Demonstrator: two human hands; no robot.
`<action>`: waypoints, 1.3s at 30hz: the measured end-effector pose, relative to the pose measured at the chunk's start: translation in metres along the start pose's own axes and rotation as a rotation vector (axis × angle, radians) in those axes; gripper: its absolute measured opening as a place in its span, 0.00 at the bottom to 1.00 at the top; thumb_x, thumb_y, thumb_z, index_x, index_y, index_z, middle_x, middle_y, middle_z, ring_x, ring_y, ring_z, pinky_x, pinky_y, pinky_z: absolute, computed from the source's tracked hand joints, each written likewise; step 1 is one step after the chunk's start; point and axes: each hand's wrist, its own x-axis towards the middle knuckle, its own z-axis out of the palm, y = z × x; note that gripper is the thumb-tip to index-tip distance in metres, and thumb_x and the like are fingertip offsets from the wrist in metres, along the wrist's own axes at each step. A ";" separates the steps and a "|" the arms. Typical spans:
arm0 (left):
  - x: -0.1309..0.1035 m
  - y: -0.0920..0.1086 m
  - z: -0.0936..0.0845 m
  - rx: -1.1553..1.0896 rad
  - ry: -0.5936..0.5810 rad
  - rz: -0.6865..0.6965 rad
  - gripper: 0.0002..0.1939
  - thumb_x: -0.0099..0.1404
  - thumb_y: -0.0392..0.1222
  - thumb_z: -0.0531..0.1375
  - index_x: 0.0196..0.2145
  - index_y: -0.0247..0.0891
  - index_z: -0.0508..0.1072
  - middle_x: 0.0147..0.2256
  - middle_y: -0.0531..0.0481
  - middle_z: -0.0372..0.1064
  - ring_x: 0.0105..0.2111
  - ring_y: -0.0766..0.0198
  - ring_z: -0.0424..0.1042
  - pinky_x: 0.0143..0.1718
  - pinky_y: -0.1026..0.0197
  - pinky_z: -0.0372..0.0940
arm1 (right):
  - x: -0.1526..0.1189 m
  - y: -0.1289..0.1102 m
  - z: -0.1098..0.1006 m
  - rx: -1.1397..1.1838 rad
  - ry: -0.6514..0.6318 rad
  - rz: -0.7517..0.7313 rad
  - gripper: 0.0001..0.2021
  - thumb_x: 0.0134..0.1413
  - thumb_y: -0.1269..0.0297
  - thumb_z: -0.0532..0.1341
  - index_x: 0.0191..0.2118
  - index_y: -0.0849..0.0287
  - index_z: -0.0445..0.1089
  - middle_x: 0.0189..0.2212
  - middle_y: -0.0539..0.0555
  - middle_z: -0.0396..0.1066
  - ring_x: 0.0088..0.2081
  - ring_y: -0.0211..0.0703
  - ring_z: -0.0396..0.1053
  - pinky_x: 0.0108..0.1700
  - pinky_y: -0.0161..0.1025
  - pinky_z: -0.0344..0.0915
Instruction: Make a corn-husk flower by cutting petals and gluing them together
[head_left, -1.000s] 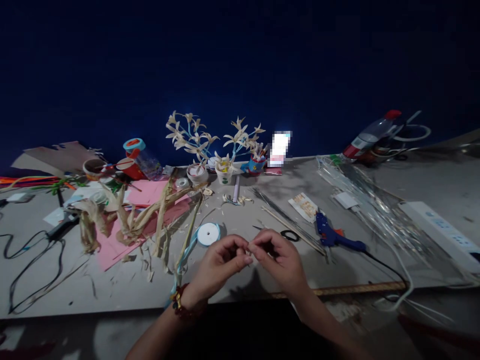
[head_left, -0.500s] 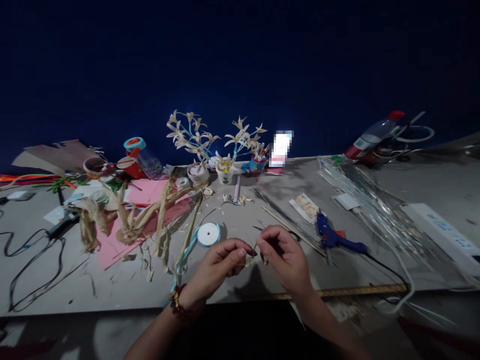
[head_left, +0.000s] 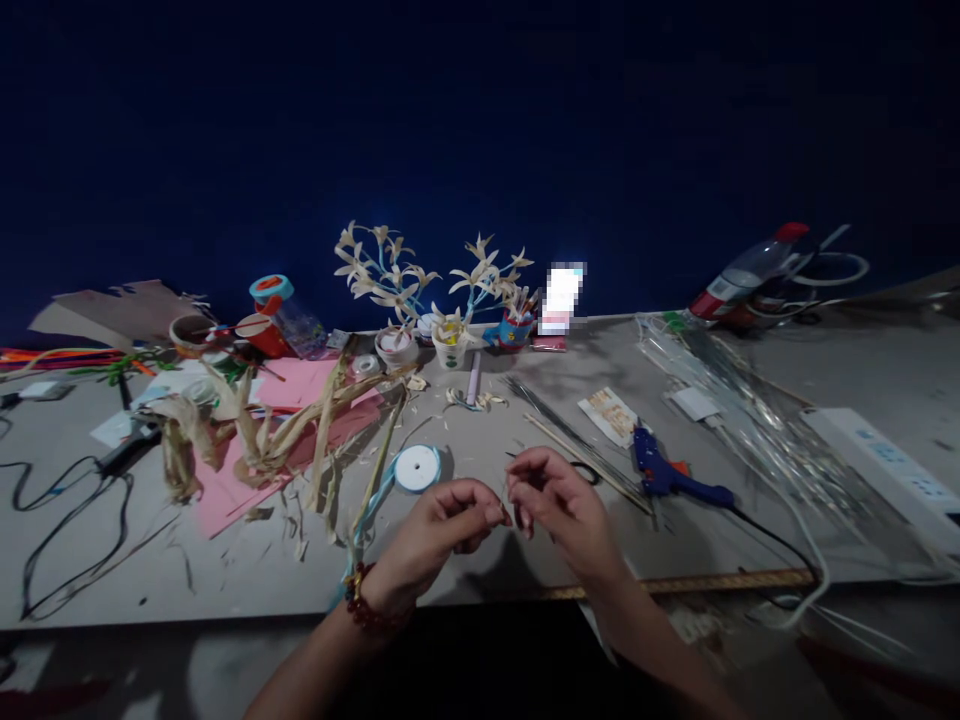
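Over the front middle of the table, my left hand (head_left: 457,520) pinches something too small to make out between thumb and forefinger. Just right of it, my right hand (head_left: 555,500) has its fingers curled close to the left fingertips; what they hold, if anything, is too small to tell. The hands are slightly apart. A white spool (head_left: 417,469) with light blue ribbon lies beyond my left hand. Dark-handled scissors (head_left: 587,472) lie behind my right hand, partly hidden. Dried husks (head_left: 262,450) spread over pink paper (head_left: 217,505) at the left.
Husk flowers (head_left: 390,285) stand in small pots at the back. A blue glue gun (head_left: 675,480), thin wires (head_left: 577,435) and a white power strip (head_left: 885,465) lie to the right. A bottle (head_left: 750,270) leans at the back right; a lidded jar (head_left: 289,315) stands back left.
The fingers of my right hand have shifted slightly and spread a little. My left fingertips have turned slightly downward. The objects on the table have stayed in place.
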 end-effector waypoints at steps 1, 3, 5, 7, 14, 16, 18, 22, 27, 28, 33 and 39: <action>0.000 -0.001 0.000 -0.016 0.000 0.000 0.17 0.58 0.51 0.71 0.30 0.34 0.74 0.21 0.58 0.59 0.19 0.75 0.51 0.22 0.65 0.43 | 0.001 0.001 0.000 0.019 -0.052 0.025 0.12 0.57 0.53 0.68 0.37 0.56 0.71 0.27 0.48 0.68 0.23 0.35 0.64 0.22 0.30 0.63; 0.001 -0.002 0.000 -0.032 -0.001 -0.010 0.17 0.58 0.51 0.71 0.29 0.34 0.73 0.19 0.59 0.57 0.19 0.75 0.51 0.22 0.65 0.42 | 0.002 0.002 0.000 0.025 -0.113 0.035 0.12 0.55 0.54 0.69 0.33 0.57 0.72 0.28 0.49 0.68 0.25 0.36 0.64 0.21 0.30 0.62; 0.001 -0.002 0.000 -0.036 -0.010 -0.031 0.17 0.59 0.51 0.71 0.29 0.34 0.73 0.19 0.59 0.57 0.18 0.75 0.51 0.22 0.65 0.42 | 0.002 0.004 -0.001 0.015 -0.110 0.035 0.12 0.56 0.55 0.69 0.30 0.57 0.71 0.28 0.49 0.68 0.26 0.36 0.64 0.22 0.30 0.61; 0.001 -0.002 0.001 -0.048 -0.022 -0.043 0.17 0.59 0.51 0.70 0.30 0.34 0.73 0.19 0.59 0.57 0.18 0.74 0.51 0.22 0.65 0.41 | 0.002 0.005 -0.002 0.013 -0.086 0.051 0.12 0.57 0.55 0.69 0.31 0.57 0.71 0.27 0.49 0.67 0.26 0.36 0.64 0.23 0.30 0.61; 0.002 0.000 0.002 0.067 0.055 0.049 0.16 0.62 0.53 0.67 0.36 0.35 0.77 0.22 0.54 0.65 0.22 0.70 0.61 0.24 0.66 0.54 | 0.002 0.008 0.000 0.076 0.020 0.136 0.16 0.51 0.51 0.71 0.29 0.57 0.69 0.23 0.45 0.63 0.21 0.33 0.58 0.21 0.29 0.57; 0.002 0.003 0.004 0.279 0.097 0.238 0.12 0.64 0.49 0.66 0.36 0.37 0.78 0.29 0.49 0.72 0.30 0.63 0.69 0.33 0.61 0.63 | 0.003 0.007 0.003 0.133 0.090 0.174 0.18 0.48 0.50 0.72 0.28 0.57 0.68 0.22 0.44 0.62 0.20 0.31 0.56 0.20 0.29 0.55; 0.001 0.008 0.007 0.548 0.133 0.479 0.07 0.66 0.44 0.65 0.37 0.38 0.79 0.36 0.44 0.76 0.40 0.57 0.72 0.45 0.54 0.65 | 0.003 0.006 0.005 0.211 0.141 0.222 0.19 0.45 0.51 0.74 0.27 0.57 0.67 0.20 0.43 0.61 0.18 0.30 0.54 0.19 0.28 0.54; 0.000 0.016 0.012 0.897 0.193 0.729 0.04 0.64 0.40 0.67 0.38 0.40 0.77 0.41 0.43 0.77 0.48 0.52 0.71 0.57 0.46 0.58 | 0.003 0.004 0.009 0.316 0.163 0.293 0.19 0.43 0.53 0.75 0.27 0.57 0.66 0.18 0.42 0.60 0.18 0.30 0.55 0.20 0.28 0.55; 0.002 0.013 0.016 0.955 0.216 0.700 0.04 0.67 0.40 0.64 0.36 0.40 0.73 0.33 0.49 0.74 0.38 0.58 0.72 0.60 0.45 0.56 | 0.001 0.005 0.010 0.264 0.169 0.145 0.16 0.44 0.56 0.74 0.25 0.57 0.68 0.25 0.47 0.65 0.24 0.34 0.61 0.23 0.30 0.59; 0.002 0.013 0.017 0.959 0.215 0.709 0.03 0.68 0.39 0.63 0.36 0.41 0.72 0.32 0.49 0.74 0.37 0.58 0.72 0.60 0.45 0.56 | 0.001 0.006 0.009 0.264 0.165 0.128 0.16 0.44 0.57 0.74 0.25 0.57 0.68 0.27 0.47 0.65 0.25 0.35 0.61 0.23 0.30 0.59; 0.000 0.013 0.020 1.054 0.239 0.797 0.04 0.65 0.34 0.61 0.35 0.41 0.72 0.32 0.49 0.74 0.37 0.57 0.71 0.60 0.44 0.57 | -0.004 0.011 0.006 0.255 0.111 0.086 0.13 0.50 0.58 0.72 0.26 0.56 0.68 0.31 0.48 0.66 0.23 0.33 0.60 0.23 0.31 0.60; -0.003 0.014 0.019 1.110 0.265 0.846 0.05 0.63 0.33 0.62 0.35 0.42 0.70 0.31 0.49 0.73 0.37 0.57 0.70 0.57 0.44 0.60 | -0.006 0.013 0.006 0.266 0.100 0.040 0.11 0.52 0.60 0.71 0.28 0.56 0.70 0.30 0.47 0.64 0.23 0.33 0.60 0.24 0.32 0.60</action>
